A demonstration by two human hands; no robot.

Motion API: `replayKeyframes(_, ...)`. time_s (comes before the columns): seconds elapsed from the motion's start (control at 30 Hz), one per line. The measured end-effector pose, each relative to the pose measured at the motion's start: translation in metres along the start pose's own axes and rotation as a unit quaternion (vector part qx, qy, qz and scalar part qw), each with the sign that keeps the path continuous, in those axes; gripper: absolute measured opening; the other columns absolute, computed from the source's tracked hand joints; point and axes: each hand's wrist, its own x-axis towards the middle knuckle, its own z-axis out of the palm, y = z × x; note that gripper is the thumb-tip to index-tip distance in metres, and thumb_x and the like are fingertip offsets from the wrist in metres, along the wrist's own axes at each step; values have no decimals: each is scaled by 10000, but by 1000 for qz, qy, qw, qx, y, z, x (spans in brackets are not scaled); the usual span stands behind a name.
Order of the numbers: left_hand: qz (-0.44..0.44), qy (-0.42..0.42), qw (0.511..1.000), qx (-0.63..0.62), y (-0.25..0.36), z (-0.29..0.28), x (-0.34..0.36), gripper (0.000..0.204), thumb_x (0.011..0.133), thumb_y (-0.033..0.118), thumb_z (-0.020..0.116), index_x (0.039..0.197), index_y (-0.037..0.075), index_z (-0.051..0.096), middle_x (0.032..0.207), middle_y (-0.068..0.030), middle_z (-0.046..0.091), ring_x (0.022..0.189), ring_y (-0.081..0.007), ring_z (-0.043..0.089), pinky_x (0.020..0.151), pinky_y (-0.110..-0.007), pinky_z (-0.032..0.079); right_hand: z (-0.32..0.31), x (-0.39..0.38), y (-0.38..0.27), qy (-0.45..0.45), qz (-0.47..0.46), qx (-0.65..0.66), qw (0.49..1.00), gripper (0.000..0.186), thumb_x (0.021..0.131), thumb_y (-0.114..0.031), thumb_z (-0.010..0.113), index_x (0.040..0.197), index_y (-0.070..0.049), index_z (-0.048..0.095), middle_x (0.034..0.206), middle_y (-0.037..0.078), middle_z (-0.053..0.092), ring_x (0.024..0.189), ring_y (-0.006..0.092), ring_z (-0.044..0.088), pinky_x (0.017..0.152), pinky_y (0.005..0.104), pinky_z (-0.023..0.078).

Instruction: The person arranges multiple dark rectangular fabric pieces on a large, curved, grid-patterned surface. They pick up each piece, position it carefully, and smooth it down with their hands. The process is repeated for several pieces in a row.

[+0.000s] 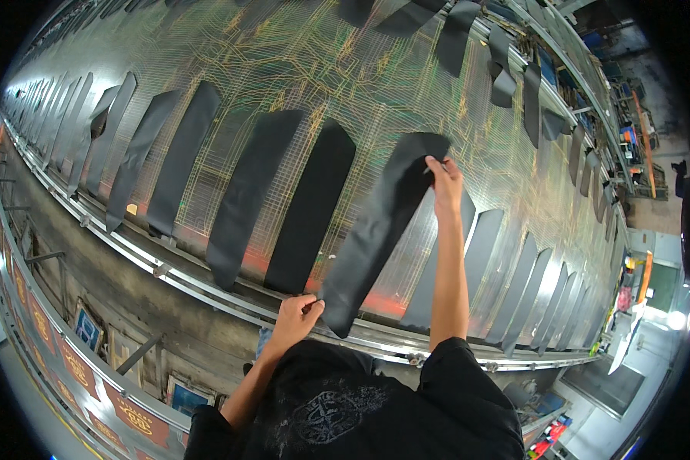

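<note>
A long dark panel (382,222), looking like fabric or thin sheet, stretches slantwise before me over a long printing table. At its far right edge my right hand (446,182) pinches it between thumb and fingers. My left hand (297,318) is closed in a pinch at the panel's near left corner. The panel's surface is slightly rippled, and its near end hangs over the table's edge rail. Just left of it lies a flat black panel (312,211), with a greyer panel (257,192) beside that one. To the right, partly behind my right forearm, are more grey panels (483,241).
The table (314,69) is covered in yellow and green layout lines. A metal rail (130,247) runs along its near edge. Rows of dark panels extend left and along the far side (456,38). Framed screens (188,395) stand low at left, near another table with brown-red prints (77,364).
</note>
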Motion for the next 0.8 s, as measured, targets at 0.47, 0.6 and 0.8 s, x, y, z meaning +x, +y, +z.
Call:
replayKeyframes(0.47, -83, 60, 995, -4, -82, 19, 4, 203, 935, 144, 737, 966, -53, 698, 721, -77, 712, 645, -97, 670, 587, -261, 511, 26, 35, 94, 65, -128, -319, 937, 389, 828, -320, 829, 916, 40, 708, 701, 87, 679, 635, 154, 614, 627, 327, 498)
replayKeyframes(0.6, -109, 68, 991, -28, -83, 20, 6, 204, 929, 151, 725, 932, -52, 716, 694, -100, 713, 621, -132, 699, 588, -274, 520, 27, 37, 96, 64, -135, -321, 935, 390, 817, -323, 833, 886, 40, 709, 702, 96, 682, 640, 166, 633, 630, 340, 501)
replayKeyframes(0.8, -136, 75, 988, -16, -89, 21, 10, 213, 918, 163, 722, 905, -49, 740, 679, -104, 720, 613, -149, 714, 590, -277, 527, 28, 38, 92, 63, -118, -348, 928, 356, 803, -299, 829, 835, 34, 705, 681, 95, 673, 614, 180, 627, 628, 347, 501)
